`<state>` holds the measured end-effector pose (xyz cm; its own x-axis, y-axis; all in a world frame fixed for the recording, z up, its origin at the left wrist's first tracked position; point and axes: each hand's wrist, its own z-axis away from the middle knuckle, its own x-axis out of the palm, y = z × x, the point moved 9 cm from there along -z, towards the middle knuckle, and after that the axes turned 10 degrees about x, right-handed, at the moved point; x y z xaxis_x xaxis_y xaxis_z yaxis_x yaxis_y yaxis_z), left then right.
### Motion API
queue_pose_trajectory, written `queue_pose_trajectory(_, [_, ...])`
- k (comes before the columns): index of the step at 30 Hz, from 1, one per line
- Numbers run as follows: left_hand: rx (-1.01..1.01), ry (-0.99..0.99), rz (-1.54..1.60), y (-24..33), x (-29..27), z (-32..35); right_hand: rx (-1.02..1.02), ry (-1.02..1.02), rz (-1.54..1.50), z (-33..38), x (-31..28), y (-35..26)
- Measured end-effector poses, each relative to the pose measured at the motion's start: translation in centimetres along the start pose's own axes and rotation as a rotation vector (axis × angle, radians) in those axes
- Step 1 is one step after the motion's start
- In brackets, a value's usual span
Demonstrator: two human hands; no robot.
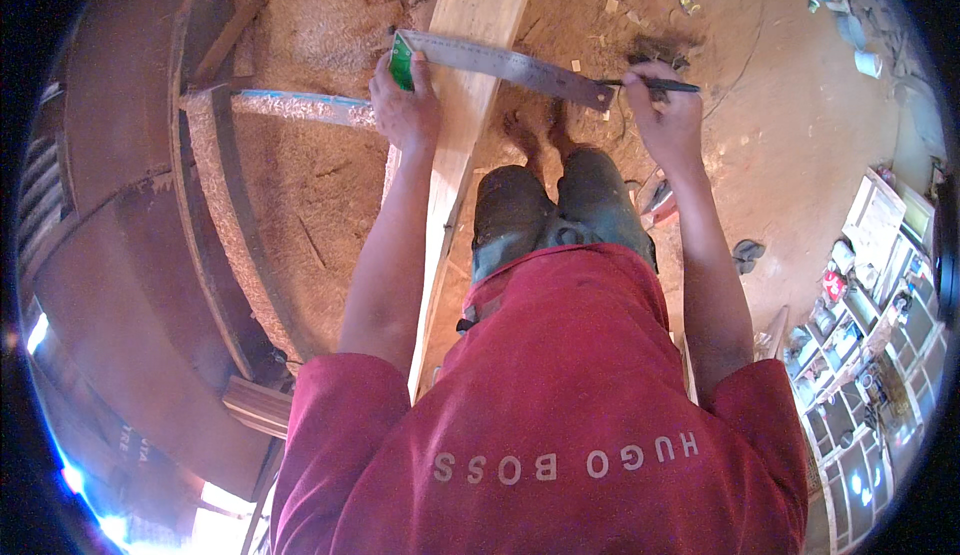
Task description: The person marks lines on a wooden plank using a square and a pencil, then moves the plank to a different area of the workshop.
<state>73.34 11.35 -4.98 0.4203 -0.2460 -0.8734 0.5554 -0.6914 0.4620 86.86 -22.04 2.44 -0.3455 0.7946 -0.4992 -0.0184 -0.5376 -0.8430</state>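
Observation:
A try square with a green stock and a long metal blade lies across a pale wooden plank. My left hand is closed around the green stock at the plank's left edge. The blade reaches past the plank's right edge, and its holed end comes close to my right hand. Between the fingers of that hand is a dark pen, held roughly level, its thin tip pointing left at the blade's end.
Beside the plank on the left is a wooden frame dusted with shavings. Sawdust covers the brown floor. A shelf rack with many small items stands at the right. Brown sheets stand at the far left.

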Motion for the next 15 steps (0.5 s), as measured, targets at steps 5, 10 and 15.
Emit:
queue_pose_trajectory(5, [-0.332,0.594,0.630,-8.9,-2.4,2.1,0.073,0.153,-0.122,3.6,-3.8,3.6])
queue_pose_trajectory(10, [-0.720,0.880,0.781,-17.9,-8.3,10.8,0.077,0.116,-0.362,6.4,-3.3,3.9])
queue_pose_trajectory(15, [-0.773,0.895,0.697,-23.9,-17.1,23.6,0.158,-0.029,-0.532,8.9,-2.1,4.9])
